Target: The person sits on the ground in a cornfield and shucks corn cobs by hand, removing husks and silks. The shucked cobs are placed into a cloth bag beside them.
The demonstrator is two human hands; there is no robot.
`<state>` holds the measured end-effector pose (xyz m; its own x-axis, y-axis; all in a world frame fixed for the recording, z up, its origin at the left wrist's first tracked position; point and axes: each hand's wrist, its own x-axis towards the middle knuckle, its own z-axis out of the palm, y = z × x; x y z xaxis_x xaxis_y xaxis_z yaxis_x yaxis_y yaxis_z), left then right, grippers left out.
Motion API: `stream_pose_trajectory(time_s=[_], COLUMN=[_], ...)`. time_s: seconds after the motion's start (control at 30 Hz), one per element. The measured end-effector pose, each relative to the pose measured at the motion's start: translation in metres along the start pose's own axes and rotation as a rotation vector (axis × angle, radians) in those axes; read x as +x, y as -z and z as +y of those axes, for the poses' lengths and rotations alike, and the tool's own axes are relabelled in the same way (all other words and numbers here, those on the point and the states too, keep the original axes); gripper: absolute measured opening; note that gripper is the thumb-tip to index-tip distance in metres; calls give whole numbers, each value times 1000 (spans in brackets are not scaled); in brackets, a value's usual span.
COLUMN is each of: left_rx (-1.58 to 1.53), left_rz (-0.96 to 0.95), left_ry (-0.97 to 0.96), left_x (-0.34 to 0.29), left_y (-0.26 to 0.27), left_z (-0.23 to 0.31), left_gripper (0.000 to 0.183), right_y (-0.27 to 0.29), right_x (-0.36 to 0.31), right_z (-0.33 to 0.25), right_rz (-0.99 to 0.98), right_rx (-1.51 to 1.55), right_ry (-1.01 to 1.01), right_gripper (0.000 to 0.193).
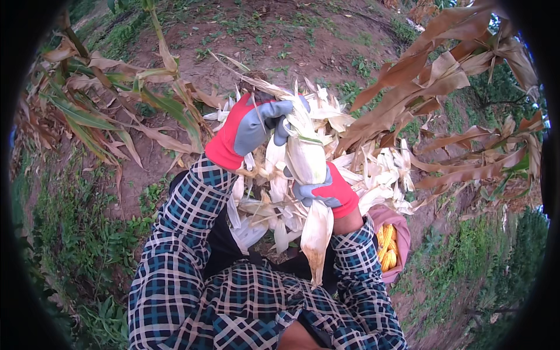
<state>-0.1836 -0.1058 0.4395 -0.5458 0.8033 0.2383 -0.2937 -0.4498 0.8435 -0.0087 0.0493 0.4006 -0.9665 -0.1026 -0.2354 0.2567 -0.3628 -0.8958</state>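
Both my hands wear red gloves with grey palms and fingers. Between them is an ear of corn (307, 160) in pale dry husk, its brown-tipped end pointing down toward my body. My left hand (255, 125) is closed round the upper part of the husk, where loose dry leaves stick out. Lower down, my right hand (328, 191) wraps round the ear's middle. Husk covers the ear, and no kernels show on it. Beneath my hands lies a heap of stripped pale husks (379, 175), spread over the ground.
A pinkish sack (401, 233) holding bare yellow corn cobs (387, 245) stands beside my right forearm. Dry brown corn leaves (420, 87) hang in from the right. Green and drying corn stalks (169, 64) stand at the left. Reddish soil (262, 35) and weeds lie around.
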Motion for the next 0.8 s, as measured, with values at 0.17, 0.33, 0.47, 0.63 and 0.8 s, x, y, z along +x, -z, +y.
stream_pose_trajectory(time_s=[0.17, 0.33, 0.47, 0.63, 0.8], left_rx=[383, 271, 356, 338, 442], left_rz=[278, 375, 419, 328, 178], left_ry=[-115, -5, 114, 141, 44], left_x=[6, 5, 10, 11, 10], left_y=[-8, -13, -9, -11, -3], left_z=[-2, 0, -2, 0, -4], left_gripper=[20, 31, 44, 33, 20], right_y=[5, -7, 2, -5, -4], right_x=[7, 5, 6, 5, 2], right_z=[-4, -17, -11, -4, -5], right_rz=[144, 233, 255, 269, 275], right_rx=[-134, -388, -722, -341, -273], right_ry=[108, 61, 186, 128, 55], right_gripper=[54, 53, 57, 53, 50])
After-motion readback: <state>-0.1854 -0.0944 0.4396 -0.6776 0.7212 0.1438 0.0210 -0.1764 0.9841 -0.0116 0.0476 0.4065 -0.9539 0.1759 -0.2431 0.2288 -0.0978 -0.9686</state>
